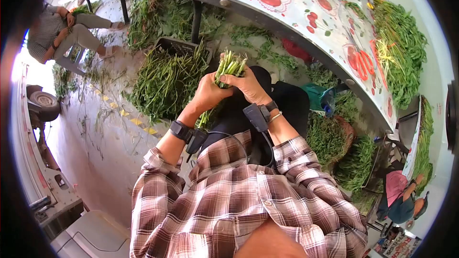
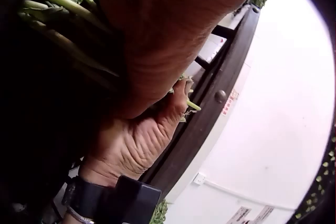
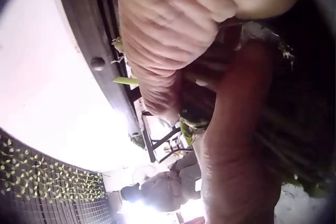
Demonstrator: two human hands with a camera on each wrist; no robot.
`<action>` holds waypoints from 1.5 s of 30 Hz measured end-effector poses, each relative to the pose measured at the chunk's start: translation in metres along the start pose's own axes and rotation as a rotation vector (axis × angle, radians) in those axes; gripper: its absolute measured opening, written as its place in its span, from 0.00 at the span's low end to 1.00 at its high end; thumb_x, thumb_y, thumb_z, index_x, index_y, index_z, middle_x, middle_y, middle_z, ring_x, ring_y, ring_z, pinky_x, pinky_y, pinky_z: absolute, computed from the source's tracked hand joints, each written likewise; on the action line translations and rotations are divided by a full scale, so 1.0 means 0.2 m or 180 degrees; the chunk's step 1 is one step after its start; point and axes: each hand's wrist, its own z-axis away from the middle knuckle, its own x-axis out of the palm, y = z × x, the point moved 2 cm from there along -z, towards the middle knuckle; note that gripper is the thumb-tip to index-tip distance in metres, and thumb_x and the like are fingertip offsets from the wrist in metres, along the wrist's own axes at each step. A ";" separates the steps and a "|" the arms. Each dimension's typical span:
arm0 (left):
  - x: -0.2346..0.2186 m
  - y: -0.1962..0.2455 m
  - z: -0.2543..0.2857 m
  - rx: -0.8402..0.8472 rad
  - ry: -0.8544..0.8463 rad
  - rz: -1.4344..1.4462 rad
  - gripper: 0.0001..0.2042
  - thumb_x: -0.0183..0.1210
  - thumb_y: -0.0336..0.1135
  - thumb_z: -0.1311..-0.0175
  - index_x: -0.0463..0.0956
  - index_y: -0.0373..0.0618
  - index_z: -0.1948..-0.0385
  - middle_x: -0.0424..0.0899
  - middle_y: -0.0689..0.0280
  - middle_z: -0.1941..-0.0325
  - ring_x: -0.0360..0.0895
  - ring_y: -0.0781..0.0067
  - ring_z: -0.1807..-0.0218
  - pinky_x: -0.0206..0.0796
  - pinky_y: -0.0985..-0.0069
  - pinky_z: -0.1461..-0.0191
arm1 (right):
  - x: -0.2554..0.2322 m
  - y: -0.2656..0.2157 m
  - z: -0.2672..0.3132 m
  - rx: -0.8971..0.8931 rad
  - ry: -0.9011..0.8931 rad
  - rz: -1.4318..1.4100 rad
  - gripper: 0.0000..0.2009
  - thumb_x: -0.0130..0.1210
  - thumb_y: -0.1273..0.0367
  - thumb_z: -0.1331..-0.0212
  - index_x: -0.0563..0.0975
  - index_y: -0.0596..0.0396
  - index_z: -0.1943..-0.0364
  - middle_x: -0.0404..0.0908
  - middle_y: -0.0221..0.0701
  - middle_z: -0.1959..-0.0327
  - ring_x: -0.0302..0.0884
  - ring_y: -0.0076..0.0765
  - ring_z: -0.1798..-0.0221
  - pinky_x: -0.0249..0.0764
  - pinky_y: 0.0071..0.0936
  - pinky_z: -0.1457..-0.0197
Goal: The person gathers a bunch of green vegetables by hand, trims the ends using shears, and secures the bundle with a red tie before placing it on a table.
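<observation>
Both hands hold one bunch of green leafy stems (image 1: 231,65) over the lap, with the pale cut ends pointing up and away. My left hand (image 1: 209,91) grips the bunch from the left. My right hand (image 1: 249,86) wraps it from the right, its thumb lying across the stems. Leaves (image 1: 204,120) of the bunch hang out below the left hand. In the left wrist view, stems (image 2: 63,4) stick out beside the left hand, and the palm side of the right hand (image 2: 131,148) shows. Much of the bunch is hidden behind the fingers in both wrist views.
A dark crate (image 1: 176,45) heaped with green stems (image 1: 160,83) stands ahead-left. The table (image 1: 287,7) with a cherry-print cover carries orange-handled scissors (image 1: 364,64) and a pile of greens (image 1: 399,48). One person (image 1: 62,33) sits far left. Loose greens (image 1: 258,36) litter the floor.
</observation>
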 end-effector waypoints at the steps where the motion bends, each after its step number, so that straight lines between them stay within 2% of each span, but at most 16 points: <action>1: 0.01 0.05 0.00 0.0049 -0.0011 -0.0014 0.11 0.60 0.26 0.57 0.76 0.37 0.69 0.78 0.71 0.74 0.72 0.84 0.70 0.66 0.81 0.64 | 0.00 -0.05 0.02 -0.0130 0.0013 -0.0091 0.29 0.63 0.74 0.53 0.65 0.56 0.44 0.73 0.29 0.53 0.70 0.23 0.52 0.65 0.23 0.45; 4: 0.03 0.14 0.01 0.0164 0.0336 -0.0719 0.14 0.60 0.35 0.59 0.74 0.42 0.69 0.78 0.54 0.76 0.76 0.52 0.70 0.67 0.65 0.64 | -0.05 -0.16 0.06 -0.0504 -0.0128 -0.0118 0.33 0.61 0.67 0.48 0.59 0.53 0.38 0.70 0.31 0.49 0.66 0.25 0.45 0.59 0.25 0.39; 8: 0.11 0.19 0.02 0.0393 0.0426 -0.1808 0.14 0.61 0.36 0.60 0.70 0.41 0.72 0.77 0.53 0.76 0.75 0.46 0.67 0.66 0.58 0.64 | -0.13 -0.25 0.13 -0.1008 0.0065 0.0140 0.23 0.51 0.59 0.39 0.65 0.54 0.42 0.70 0.31 0.48 0.65 0.25 0.44 0.56 0.25 0.37; 10: 0.18 0.19 0.04 0.0552 0.0446 -0.1874 0.14 0.61 0.36 0.60 0.70 0.41 0.72 0.77 0.53 0.76 0.75 0.47 0.67 0.66 0.58 0.63 | -0.12 -0.31 0.19 -0.0956 0.0093 0.0747 0.19 0.46 0.57 0.35 0.73 0.55 0.49 0.73 0.26 0.54 0.67 0.19 0.52 0.60 0.18 0.44; 14: 0.27 0.17 0.05 0.0709 0.0405 -0.1960 0.16 0.62 0.36 0.60 0.70 0.41 0.70 0.77 0.52 0.74 0.75 0.47 0.66 0.67 0.59 0.63 | -0.18 -0.31 0.28 -0.0660 0.0130 0.1224 0.20 0.43 0.56 0.34 0.74 0.56 0.51 0.74 0.23 0.62 0.65 0.15 0.58 0.62 0.15 0.51; 17: 0.30 0.18 0.05 0.0699 0.0218 -0.2002 0.15 0.61 0.36 0.60 0.70 0.41 0.70 0.78 0.53 0.74 0.75 0.47 0.66 0.67 0.58 0.62 | -0.23 -0.27 0.31 -0.0426 0.0006 0.1001 0.22 0.40 0.53 0.34 0.75 0.58 0.52 0.75 0.24 0.58 0.67 0.16 0.58 0.63 0.17 0.51; 19: 0.32 0.15 0.02 0.0545 0.0250 -0.2292 0.15 0.61 0.37 0.61 0.71 0.42 0.71 0.78 0.53 0.75 0.75 0.48 0.67 0.67 0.58 0.62 | -0.26 -0.26 0.30 -0.0731 -0.0007 0.1369 0.21 0.41 0.54 0.34 0.74 0.57 0.51 0.74 0.24 0.56 0.67 0.16 0.54 0.64 0.18 0.50; 25: 0.34 0.08 -0.02 0.1009 0.0270 -0.2480 0.15 0.61 0.37 0.63 0.70 0.42 0.73 0.77 0.54 0.76 0.75 0.49 0.68 0.66 0.58 0.63 | -0.36 -0.27 0.34 -0.0829 0.0657 0.1140 0.20 0.44 0.56 0.35 0.73 0.57 0.51 0.75 0.24 0.54 0.67 0.17 0.51 0.62 0.17 0.47; 28: 0.32 0.03 -0.04 0.0809 0.0176 -0.2598 0.15 0.62 0.37 0.63 0.69 0.42 0.73 0.77 0.55 0.75 0.74 0.50 0.68 0.65 0.59 0.61 | -0.45 -0.39 0.40 -0.1115 0.1054 0.1396 0.11 0.50 0.65 0.37 0.76 0.58 0.58 0.78 0.25 0.61 0.70 0.17 0.56 0.66 0.17 0.52; 31: 0.32 0.03 -0.04 0.0782 0.0220 -0.2678 0.16 0.62 0.36 0.63 0.69 0.42 0.72 0.77 0.55 0.74 0.74 0.51 0.67 0.65 0.60 0.59 | -0.54 -0.69 0.51 -0.1492 0.1443 0.2147 0.08 0.54 0.70 0.42 0.77 0.58 0.62 0.80 0.30 0.68 0.75 0.18 0.65 0.72 0.20 0.60; 33: 0.33 0.02 -0.04 0.0833 0.0237 -0.2712 0.16 0.63 0.36 0.63 0.69 0.42 0.72 0.77 0.56 0.74 0.74 0.52 0.66 0.64 0.60 0.59 | -0.64 -0.90 0.58 -0.1338 0.2034 0.3077 0.08 0.56 0.69 0.45 0.78 0.58 0.63 0.80 0.35 0.68 0.77 0.24 0.65 0.72 0.22 0.61; 35: 0.33 0.01 -0.04 0.0977 0.0213 -0.2668 0.16 0.63 0.36 0.64 0.68 0.42 0.72 0.77 0.56 0.74 0.74 0.52 0.65 0.64 0.61 0.59 | -0.80 -1.09 0.58 -0.2044 0.2088 0.3983 0.10 0.55 0.69 0.47 0.77 0.59 0.62 0.80 0.40 0.67 0.78 0.35 0.63 0.72 0.27 0.61; 37: 0.34 0.05 -0.02 0.1110 0.0268 -0.2610 0.16 0.64 0.35 0.63 0.68 0.43 0.72 0.76 0.56 0.73 0.74 0.52 0.64 0.63 0.62 0.58 | -0.97 -1.18 0.58 -0.1492 0.2343 0.4494 0.13 0.55 0.67 0.51 0.77 0.58 0.62 0.79 0.44 0.65 0.77 0.46 0.60 0.72 0.34 0.58; 39: 0.33 0.03 -0.04 0.0958 0.0161 -0.2629 0.16 0.64 0.37 0.62 0.69 0.43 0.72 0.77 0.56 0.72 0.74 0.52 0.64 0.64 0.61 0.58 | -1.13 -1.25 0.56 -0.0915 0.2257 0.5319 0.17 0.56 0.65 0.57 0.77 0.57 0.61 0.79 0.45 0.64 0.76 0.49 0.59 0.71 0.38 0.56; 41: 0.33 0.07 -0.05 0.0735 0.0097 -0.2656 0.17 0.63 0.37 0.62 0.70 0.42 0.70 0.78 0.56 0.71 0.75 0.52 0.63 0.65 0.61 0.57 | -1.18 -1.26 0.56 -0.0352 0.2117 0.5290 0.19 0.56 0.64 0.61 0.77 0.58 0.62 0.79 0.46 0.65 0.76 0.49 0.59 0.71 0.38 0.56; 45: 0.28 0.09 -0.07 0.0382 -0.0129 -0.2331 0.19 0.62 0.38 0.61 0.73 0.43 0.63 0.80 0.54 0.68 0.76 0.51 0.61 0.67 0.61 0.55 | -1.30 -1.28 0.48 -0.0339 0.1896 0.5061 0.18 0.57 0.64 0.64 0.78 0.58 0.65 0.79 0.46 0.68 0.77 0.48 0.63 0.71 0.36 0.58</action>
